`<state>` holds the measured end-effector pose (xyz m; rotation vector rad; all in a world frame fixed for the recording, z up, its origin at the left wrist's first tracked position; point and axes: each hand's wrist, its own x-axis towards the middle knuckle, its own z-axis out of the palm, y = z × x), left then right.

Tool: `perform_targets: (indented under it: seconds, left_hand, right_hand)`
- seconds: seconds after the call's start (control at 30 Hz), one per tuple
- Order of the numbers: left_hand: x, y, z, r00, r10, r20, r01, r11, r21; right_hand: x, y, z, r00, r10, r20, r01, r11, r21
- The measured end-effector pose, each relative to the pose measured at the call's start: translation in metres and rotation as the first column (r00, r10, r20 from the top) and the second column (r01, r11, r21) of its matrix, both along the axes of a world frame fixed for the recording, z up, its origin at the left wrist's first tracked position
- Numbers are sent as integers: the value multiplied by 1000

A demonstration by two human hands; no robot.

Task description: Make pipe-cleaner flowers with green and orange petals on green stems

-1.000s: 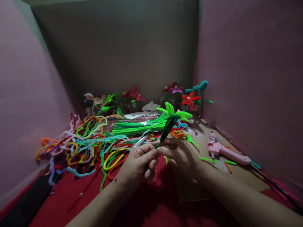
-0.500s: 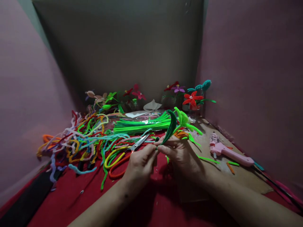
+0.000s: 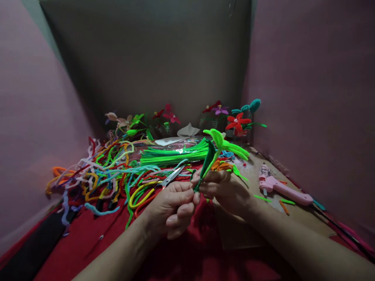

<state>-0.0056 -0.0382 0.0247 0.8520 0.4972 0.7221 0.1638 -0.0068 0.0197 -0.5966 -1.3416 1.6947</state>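
A bright green pipe-cleaner flower (image 3: 221, 142) rises on its stem from between my two hands. Beside that stem stands a dark green pipe-cleaner leaf (image 3: 208, 158), its lower end pinched at the fingertips. My right hand (image 3: 227, 193) is closed round the stem and the leaf's base. Thumb and finger of my left hand (image 3: 177, 207) pinch the lower dark green end, where the fingers partly hide the join. Just behind my left hand lie scissors (image 3: 143, 199) with yellow and red handles, blades spread.
Loose coloured pipe cleaners (image 3: 108, 171) heap up at left. A pack of green pipe cleaners (image 3: 175, 154) lies behind my hands. To the right, a pink glue gun (image 3: 283, 189) rests on a brown board (image 3: 310, 222). Finished flowers (image 3: 238, 123) stand along the back.
The flower has turned and now shows its stem and petals more fully, with the leaf more upright against it. My left hand has rolled, so its curled fingers show.
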Motion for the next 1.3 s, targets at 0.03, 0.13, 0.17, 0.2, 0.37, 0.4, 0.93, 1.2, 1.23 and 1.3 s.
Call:
perform_targets:
  seconds: [0.03, 0.13, 0.17, 0.2, 0.37, 0.4, 0.93, 1.2, 1.23, 1.3]
  left_hand:
    - [1, 0, 0, 1000, 16, -21, -16, 1000, 20]
    - [8, 0, 3, 949, 232, -213, -183, 957, 223]
    - [10, -1, 3, 888, 363, -284, -263, 905, 334]
    - [12, -1, 3, 801, 497, -335, -326, 830, 452]
    - [17, -3, 0, 545, 769, -333, -356, 572, 739]
    - [16, -3, 0, 582, 736, -346, -365, 616, 698]
    - [15, -5, -6, 543, 753, -370, -254, 568, 783]
    - [11, 0, 0, 841, 444, -310, -340, 878, 336]
    - [11, 1, 0, 888, 384, -253, -322, 912, 254]
    - [9, 2, 0, 951, 271, -148, -252, 959, 131]
  right_hand:
    - [-1, 0, -2, 1000, -2, 0, 2, 1000, -13]
    - [-2, 3, -8, 998, -59, 32, 58, 998, 15]
    - [-2, 4, -9, 993, -101, 54, 98, 994, 55]
    - [-3, 5, -10, 986, -152, 73, 144, 984, 102]
    - [-3, 5, -2, 962, -237, 138, 195, 944, 265]
    - [-3, 4, -1, 965, -220, 142, 176, 946, 271]
    - [-7, 5, -13, 955, -281, 101, 250, 937, 244]
    - [-3, 0, 1, 959, -212, 187, 142, 934, 327]
    - [-2, 0, 1, 970, -176, 169, 126, 954, 270]
    - [-2, -2, 0, 987, -109, 118, 90, 984, 155]
